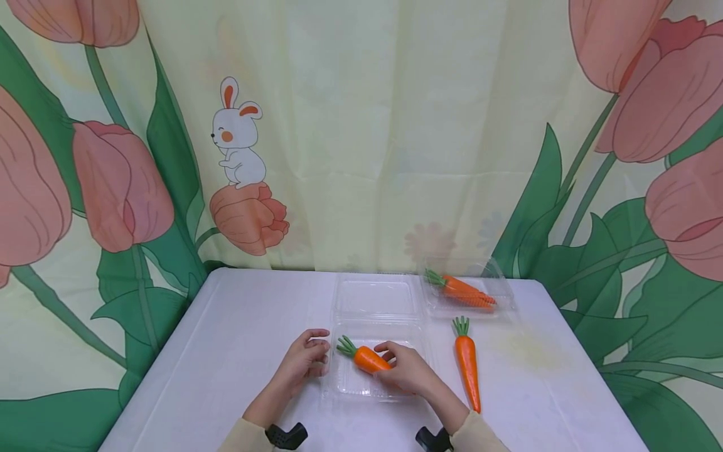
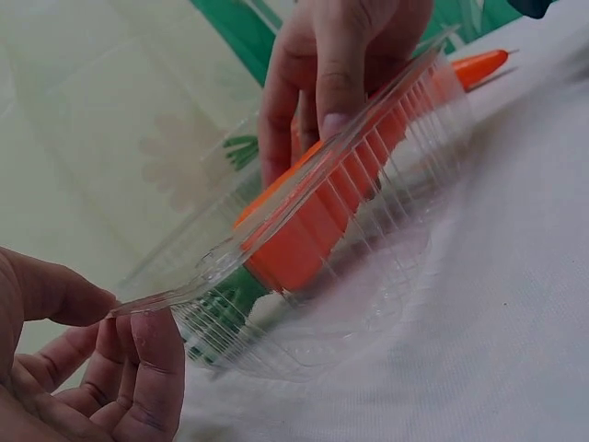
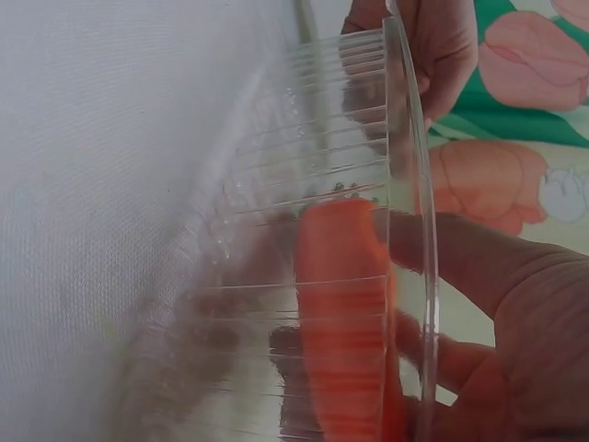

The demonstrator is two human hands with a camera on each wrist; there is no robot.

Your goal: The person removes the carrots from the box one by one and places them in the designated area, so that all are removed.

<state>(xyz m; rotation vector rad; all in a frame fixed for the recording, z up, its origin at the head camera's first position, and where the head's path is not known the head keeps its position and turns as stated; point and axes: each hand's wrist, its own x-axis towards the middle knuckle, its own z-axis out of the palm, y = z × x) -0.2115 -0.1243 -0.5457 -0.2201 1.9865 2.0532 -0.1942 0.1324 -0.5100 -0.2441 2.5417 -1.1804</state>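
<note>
Hanging behind everything, curtain: pink tulips printed at left, then a white rabbit on another bloom. White table below it.

Left hand: thumb and fingertips together on the rim of the open box, pinching one edge; left wrist view shows the grip clearly. Black unit on that wrist, beige sleeve behind it.

Open box is clear plastic with ribbed walls, standing on the table; lid laid back toward the far edge.

Held carrot is inside the box base, leaves toward the left hand, tip end hidden by the right hand. Can't tell if it touches the floor of the box.

Right hand: fingers part-curled over the held carrot, thumb on one side, fingers on the other, gap just the carrot's thickness. Black unit and beige sleeve here too.

Right of the lid: far box, also clear, boxed carrot lying in it at a slant. Can't tell the count in there.

Nearer: loose carrot on the table, leaves away from the person, tip beside the right forearm. Yellowish patch right of it, more tulips at far right.
</note>
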